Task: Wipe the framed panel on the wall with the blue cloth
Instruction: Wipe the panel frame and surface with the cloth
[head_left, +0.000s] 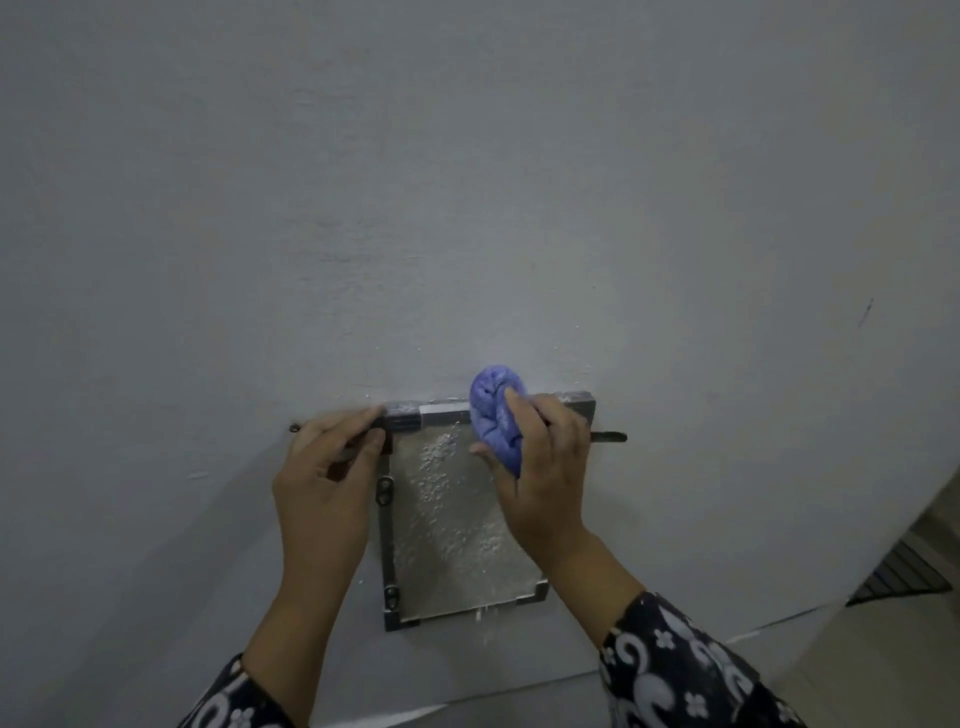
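Your right hand (540, 467) is gripping the balled blue cloth (496, 415) against the framed panel (452, 519)'s top edge; the unwiped surface is lying below it. Your left hand (327, 467) is pinching the top-left corner.

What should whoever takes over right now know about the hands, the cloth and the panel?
Right hand: grips the bunched blue cloth, pressed against the top edge of the framed panel, right of centre.
Left hand: holds the panel's upper left corner, fingers over a dark fitting there, steadying it.
Done: how much has been wiped cannot be told; the panel face looks speckled with white flecks.
Left: wipe the face from top to bottom, then the frame edges, keeping the left hand bracing.
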